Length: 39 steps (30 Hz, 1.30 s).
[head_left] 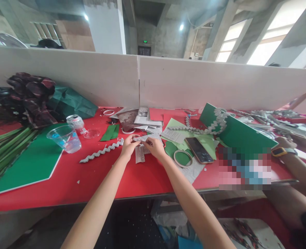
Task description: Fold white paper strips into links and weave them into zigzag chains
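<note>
Above the red tabletop, my left hand [129, 146] and my right hand [153, 146] pinch a narrow strip of printed paper [144, 138] between them. Fingers of both hands are closed on it. Beneath the hands lies another piece of printed paper [140, 154]. A zigzag chain of folded paper [102, 151] rests on the table just left of my left hand. To the right of my right hand are a roll of tape [183, 158] and a dark-screened phone [199, 150]. Part of the strip is hidden behind my fingers.
A plastic cup [67, 140] and a can [76, 123] stand at left, beside a green board [36, 162]. Another green board [242, 133] leans at right with a longer folded-paper chain [218, 121]. A co-worker's hand [284, 145] is beyond it. A white partition [194, 83] runs behind.
</note>
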{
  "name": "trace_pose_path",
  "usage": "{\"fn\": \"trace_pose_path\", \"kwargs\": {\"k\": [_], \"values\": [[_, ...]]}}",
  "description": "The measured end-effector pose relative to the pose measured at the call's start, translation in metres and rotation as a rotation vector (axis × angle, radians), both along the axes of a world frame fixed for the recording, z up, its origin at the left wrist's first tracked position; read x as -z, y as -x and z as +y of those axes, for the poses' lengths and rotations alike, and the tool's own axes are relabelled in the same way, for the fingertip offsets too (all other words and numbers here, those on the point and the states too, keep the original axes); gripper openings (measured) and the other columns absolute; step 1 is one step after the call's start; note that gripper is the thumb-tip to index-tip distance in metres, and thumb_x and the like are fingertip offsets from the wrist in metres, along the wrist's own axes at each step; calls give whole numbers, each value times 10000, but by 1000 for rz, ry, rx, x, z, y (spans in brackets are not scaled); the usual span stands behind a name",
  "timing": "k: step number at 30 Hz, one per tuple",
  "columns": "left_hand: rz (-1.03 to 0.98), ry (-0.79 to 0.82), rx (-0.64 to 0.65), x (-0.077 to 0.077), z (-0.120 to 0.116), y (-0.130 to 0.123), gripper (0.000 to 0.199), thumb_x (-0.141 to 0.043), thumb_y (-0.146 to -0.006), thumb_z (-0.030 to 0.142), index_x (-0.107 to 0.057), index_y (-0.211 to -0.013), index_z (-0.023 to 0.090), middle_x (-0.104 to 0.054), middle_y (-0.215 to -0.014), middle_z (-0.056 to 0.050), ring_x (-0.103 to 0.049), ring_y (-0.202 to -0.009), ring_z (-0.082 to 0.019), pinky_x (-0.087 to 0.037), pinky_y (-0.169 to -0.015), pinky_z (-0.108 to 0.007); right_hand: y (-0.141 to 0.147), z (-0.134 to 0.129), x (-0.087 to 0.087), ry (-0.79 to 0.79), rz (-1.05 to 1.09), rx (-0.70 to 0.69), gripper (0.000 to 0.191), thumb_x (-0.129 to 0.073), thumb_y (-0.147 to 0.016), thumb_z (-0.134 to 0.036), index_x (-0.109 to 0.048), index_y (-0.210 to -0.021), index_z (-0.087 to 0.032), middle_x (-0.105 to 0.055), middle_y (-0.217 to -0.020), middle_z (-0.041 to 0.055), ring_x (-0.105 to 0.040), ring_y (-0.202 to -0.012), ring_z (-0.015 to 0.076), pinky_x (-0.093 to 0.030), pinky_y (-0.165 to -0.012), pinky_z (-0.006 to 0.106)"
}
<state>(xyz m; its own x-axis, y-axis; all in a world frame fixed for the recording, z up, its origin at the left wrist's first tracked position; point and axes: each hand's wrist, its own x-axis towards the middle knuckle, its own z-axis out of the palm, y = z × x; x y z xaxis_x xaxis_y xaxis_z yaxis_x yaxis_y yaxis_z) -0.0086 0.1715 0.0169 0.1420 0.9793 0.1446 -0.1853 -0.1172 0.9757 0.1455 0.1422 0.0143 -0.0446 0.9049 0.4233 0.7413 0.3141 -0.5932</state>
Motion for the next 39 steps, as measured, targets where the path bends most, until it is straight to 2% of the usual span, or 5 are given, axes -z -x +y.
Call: {"fn": "trace_pose_path", "kwargs": {"k": [5, 9, 20, 31, 39], "values": [[31, 5, -15, 0, 0, 1, 367, -743, -592, 237, -612, -925, 159, -645, -734, 0, -620, -675, -135, -500, -649, -260, 0, -1, -1, -10, 8, -9, 303, -538, -880, -447, -599, -722, -195, -588, -650, -7, -484, -580, 121, -286, -540, 230], [27, 13, -15, 2, 1, 2, 414, -779, -578, 251, -604, -943, 165, -640, -698, 12, -629, -666, -141, -510, -647, -264, 0, -1, -2, -53, 28, -41, 224, -529, -893, -367, -600, -769, -194, -623, -733, 7, -526, -668, 133, -340, -600, 229], [-13, -25, 1, 5, 3, -1, 380, -776, -590, 248, -613, -920, 152, -678, -789, -25, -650, -758, -156, -522, -773, -310, -2, 0, -3, -76, 49, -18, 129, -533, -873, -277, -583, -784, -198, -642, -793, 19, -556, -741, 155, -397, -670, 249], [26, -15, -57, 2, 1, 0, 385, -820, -523, 270, -627, -837, 157, -645, -747, -7, -615, -688, -148, -548, -635, -286, -2, -1, -3, -87, 59, -52, 98, -553, -855, -264, -615, -817, -199, -641, -781, 18, -557, -743, 160, -403, -675, 257], [48, -10, -39, 2, 0, 1, 358, -817, -527, 277, -638, -817, 170, -650, -736, -7, -624, -675, -161, -549, -632, -302, -3, -1, -4, -99, 78, -152, 126, -569, -835, -193, -661, -919, -216, -656, -949, 31, -582, -790, 146, -445, -724, 259]]}}
